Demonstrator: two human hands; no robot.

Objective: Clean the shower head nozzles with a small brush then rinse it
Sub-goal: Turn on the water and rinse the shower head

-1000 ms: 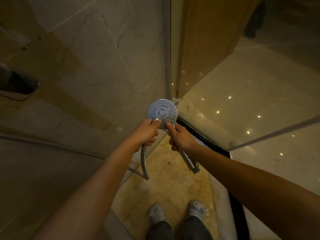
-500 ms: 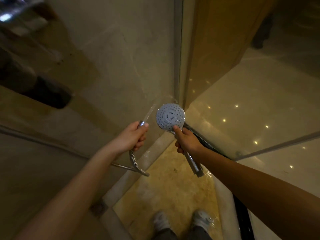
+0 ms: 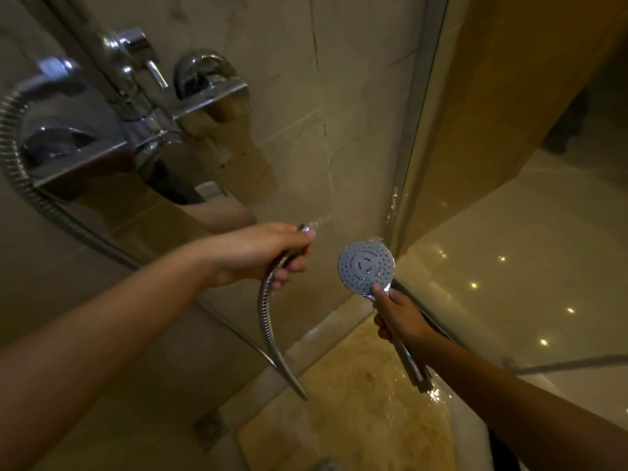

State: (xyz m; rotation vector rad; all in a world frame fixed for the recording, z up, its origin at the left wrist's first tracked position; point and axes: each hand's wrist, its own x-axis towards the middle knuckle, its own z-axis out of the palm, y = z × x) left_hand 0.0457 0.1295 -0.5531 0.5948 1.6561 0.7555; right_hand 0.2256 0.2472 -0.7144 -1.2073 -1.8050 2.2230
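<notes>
Dim beige tiled wall (image 3: 356, 96) carries a chrome mixer tap (image 3: 146, 124), beside a glass partition (image 3: 475, 232) and wet yellowish floor (image 3: 356, 402).

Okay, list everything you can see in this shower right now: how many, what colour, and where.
Round chrome shower head with grey nozzle face: one, silver-grey, right of centre, face toward the camera.
Ribbed metal shower hose: one, silver, runs from the left edge to centre; its end is apart from the shower head.
Water stream: one, clear, sprays from the hose end toward the wall.
Chrome wall mixer tap: one, silver, upper left.
Glass shower panel: one, clear, right.
Stone floor: one, beige, wet, bottom centre.
Left hand: one, grips the hose end.
Right hand: one, grips the shower head's handle.
</notes>
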